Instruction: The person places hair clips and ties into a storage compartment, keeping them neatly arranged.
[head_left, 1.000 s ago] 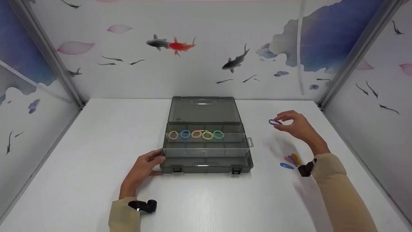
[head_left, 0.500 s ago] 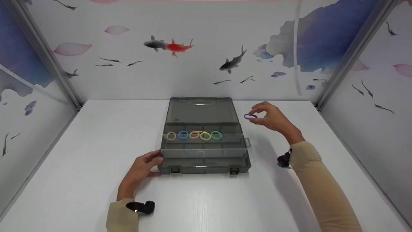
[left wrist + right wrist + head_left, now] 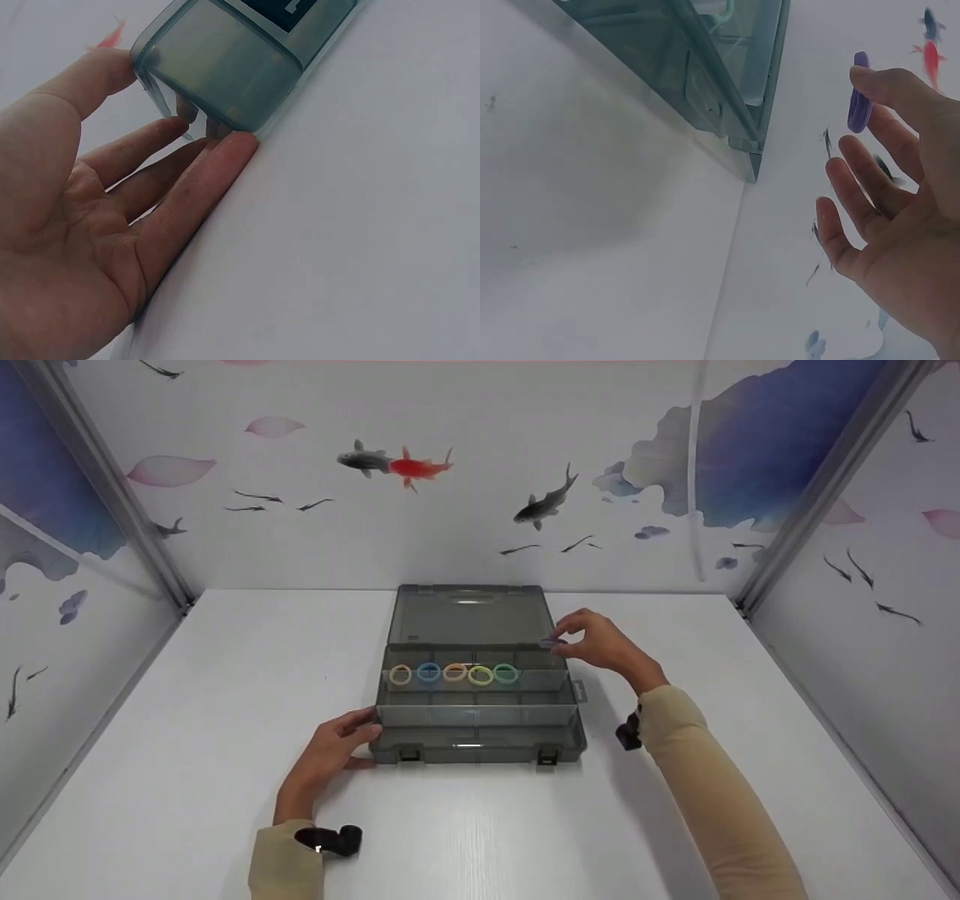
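A grey see-through organizer box point(image 3: 480, 755) stands on the white table with its lid point(image 3: 469, 619) folded back. Several hair ties lie in a row at its rear compartments, among them a blue one point(image 3: 428, 673) and a green one point(image 3: 505, 674). Between thumb and index finger, my right hand point(image 3: 600, 642) pinches a purple hair tie point(image 3: 859, 97) above the box's rear right corner; the other fingers are spread. My left hand point(image 3: 330, 746) touches the front left corner of the box, its fingers fairly straight along the side and its thumb at the upper edge.
White panels with painted fish point(image 3: 412, 469) rise behind the table and on both sides. A hanger tab point(image 3: 580, 691) sticks out from the box's right side. Table surface point(image 3: 465, 825) stretches in front of the box.
My right hand has carried the purple hair tie leftward from the table's right side to the box. Small hair clips on the right are now hidden by the arm. The left hand stays put.
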`<state>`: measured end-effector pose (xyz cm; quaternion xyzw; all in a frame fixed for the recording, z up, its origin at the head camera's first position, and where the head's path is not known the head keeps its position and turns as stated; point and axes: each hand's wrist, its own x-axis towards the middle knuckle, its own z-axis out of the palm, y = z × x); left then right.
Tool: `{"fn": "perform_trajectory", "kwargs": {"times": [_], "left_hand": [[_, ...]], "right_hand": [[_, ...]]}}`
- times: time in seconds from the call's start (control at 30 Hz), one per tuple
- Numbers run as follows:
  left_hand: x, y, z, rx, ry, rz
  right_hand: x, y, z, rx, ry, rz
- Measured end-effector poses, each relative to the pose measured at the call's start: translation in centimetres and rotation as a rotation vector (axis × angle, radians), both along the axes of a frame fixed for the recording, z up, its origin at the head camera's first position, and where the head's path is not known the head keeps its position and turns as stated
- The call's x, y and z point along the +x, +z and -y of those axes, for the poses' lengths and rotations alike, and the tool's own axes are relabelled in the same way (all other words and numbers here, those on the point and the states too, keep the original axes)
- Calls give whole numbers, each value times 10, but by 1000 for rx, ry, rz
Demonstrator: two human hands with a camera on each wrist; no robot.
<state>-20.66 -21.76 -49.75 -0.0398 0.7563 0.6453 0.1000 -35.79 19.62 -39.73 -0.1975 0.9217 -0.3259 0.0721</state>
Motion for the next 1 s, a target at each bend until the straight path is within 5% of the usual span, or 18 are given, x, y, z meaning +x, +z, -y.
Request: {"fn": "perform_trajectory", "kwargs": {"times": [0.53, 0.83, 1.0], "left_hand": [[-1, -2, 1, -13, 1, -5], [1, -1, 1, -4, -13, -10], [1, -2, 1, -3, -9, -7]], "right_hand": [[-6, -21, 17, 27, 21, -14], [-4, -21, 18, 54, 37, 58], [3, -15, 12, 23, 53, 25]]}}
